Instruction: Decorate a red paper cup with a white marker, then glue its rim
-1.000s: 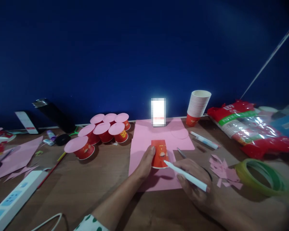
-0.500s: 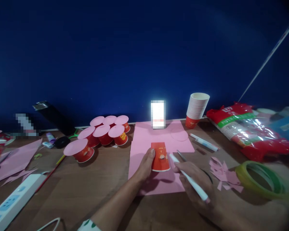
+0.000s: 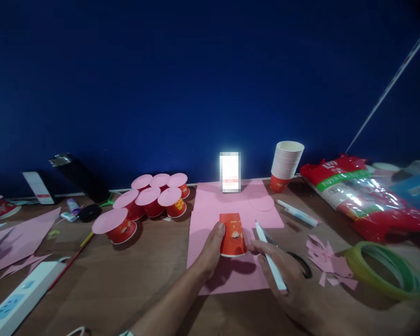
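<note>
A red paper cup (image 3: 233,234) stands upside down on a pink paper sheet (image 3: 210,210) in the middle of the wooden table. My left hand (image 3: 210,252) grips the cup's left side, thumb up against its wall. My right hand (image 3: 287,275) is closed around a white pen (image 3: 270,262). The pen's tip points up and away, just right of the cup's rim. A drawn circle shows faintly on the far right part of the pink sheet.
Several red cups capped with pink discs (image 3: 150,200) cluster at left. A stack of paper cups (image 3: 285,163) stands at the back, a lit phone (image 3: 230,171) beside it. Scissors (image 3: 299,261), pink scraps (image 3: 331,263), a green tape roll (image 3: 385,270), a cup package (image 3: 364,196), a power strip (image 3: 17,301).
The pen tip has swung round the cup from its front right edge to its right side and now points upward. My left hand has kept hold of the cup.
</note>
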`<state>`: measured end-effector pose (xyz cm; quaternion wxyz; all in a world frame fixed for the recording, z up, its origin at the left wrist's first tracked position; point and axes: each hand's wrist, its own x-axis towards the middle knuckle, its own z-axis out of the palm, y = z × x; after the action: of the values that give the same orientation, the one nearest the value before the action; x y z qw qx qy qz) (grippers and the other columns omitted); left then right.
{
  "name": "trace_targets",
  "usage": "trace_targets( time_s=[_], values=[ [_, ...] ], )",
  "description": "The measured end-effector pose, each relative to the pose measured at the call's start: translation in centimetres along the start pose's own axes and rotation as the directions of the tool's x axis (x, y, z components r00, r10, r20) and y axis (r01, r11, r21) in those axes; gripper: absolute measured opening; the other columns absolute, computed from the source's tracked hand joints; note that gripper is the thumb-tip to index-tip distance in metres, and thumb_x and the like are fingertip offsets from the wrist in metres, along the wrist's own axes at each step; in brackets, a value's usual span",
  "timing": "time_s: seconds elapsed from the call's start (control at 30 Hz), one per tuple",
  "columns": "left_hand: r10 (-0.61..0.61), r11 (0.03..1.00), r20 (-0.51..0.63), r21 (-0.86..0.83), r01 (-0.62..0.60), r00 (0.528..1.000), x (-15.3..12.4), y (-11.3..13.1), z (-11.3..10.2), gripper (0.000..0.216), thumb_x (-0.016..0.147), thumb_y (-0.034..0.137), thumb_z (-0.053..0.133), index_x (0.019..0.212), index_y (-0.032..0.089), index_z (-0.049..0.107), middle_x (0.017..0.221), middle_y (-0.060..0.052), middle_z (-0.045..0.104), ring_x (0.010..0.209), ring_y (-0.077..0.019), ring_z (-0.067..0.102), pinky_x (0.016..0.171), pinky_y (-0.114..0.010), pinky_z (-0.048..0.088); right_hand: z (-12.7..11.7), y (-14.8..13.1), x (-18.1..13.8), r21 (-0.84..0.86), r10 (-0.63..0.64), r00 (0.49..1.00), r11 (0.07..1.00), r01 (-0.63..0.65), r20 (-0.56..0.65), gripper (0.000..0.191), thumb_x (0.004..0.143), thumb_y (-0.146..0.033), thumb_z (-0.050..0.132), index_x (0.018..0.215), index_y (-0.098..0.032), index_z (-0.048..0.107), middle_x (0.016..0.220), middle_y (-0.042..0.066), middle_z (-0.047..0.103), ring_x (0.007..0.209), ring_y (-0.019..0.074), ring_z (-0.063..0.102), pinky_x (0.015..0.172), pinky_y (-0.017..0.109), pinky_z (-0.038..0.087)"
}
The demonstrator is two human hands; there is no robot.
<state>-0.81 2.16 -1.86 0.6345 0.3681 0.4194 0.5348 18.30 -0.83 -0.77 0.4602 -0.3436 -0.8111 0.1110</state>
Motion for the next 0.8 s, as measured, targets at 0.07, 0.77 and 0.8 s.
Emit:
trace_targets(
  time_s=[0.07, 0.77, 0.8],
  values=[
    [-0.020, 0.999, -0.011, -0.031, 0.019, 1.000, 0.1, -0.1, 0.0, 0.045, 0.084, 0.059, 0.057, 0.093, 0.016, 0.069, 0.094, -0.009, 0.073, 0.093, -0.0253, 0.065, 0.089, -0.038, 0.047, 0.0, 0.3, -0.1, -0.008, 0.018, 1.000, 1.000, -0.018, 0.013, 0.037, 0.091, -0.016, 0.045, 0.127, -0.020, 0.055, 0.114, 0.009, 0.071, 0.103, 0.0222, 0.070, 0.086, 0.032, 0.059],
    [-0.068, 0.987, -0.008, -0.146, 0.067, 0.998, 0.3, -0.1, 0.2, 0.057, 0.079, 0.064, 0.060, 0.101, 0.012, 0.067, 0.097, -0.012, 0.073, 0.099, -0.0275, 0.067, 0.094, -0.039, 0.046, 1.0, 1.4, -0.5, -0.057, 0.053, 0.995, 0.997, -0.048, 0.082, 0.041, 0.088, -0.013, 0.047, 0.127, -0.020, 0.054, 0.116, 0.008, 0.070, 0.105, 0.0214, 0.069, 0.088, 0.032, 0.059],
    [-0.068, 0.988, -0.008, -0.137, 0.066, 0.998, 0.3, -0.1, 0.2, 0.056, 0.080, 0.064, 0.060, 0.101, 0.012, 0.067, 0.098, -0.012, 0.073, 0.100, -0.0275, 0.066, 0.094, -0.038, 0.046, 0.8, 1.4, -0.4, -0.044, 0.046, 0.994, 0.998, -0.042, 0.096, 0.043, 0.086, -0.014, 0.049, 0.129, -0.020, 0.053, 0.119, 0.009, 0.069, 0.108, 0.0220, 0.067, 0.090, 0.033, 0.058]
  ],
)
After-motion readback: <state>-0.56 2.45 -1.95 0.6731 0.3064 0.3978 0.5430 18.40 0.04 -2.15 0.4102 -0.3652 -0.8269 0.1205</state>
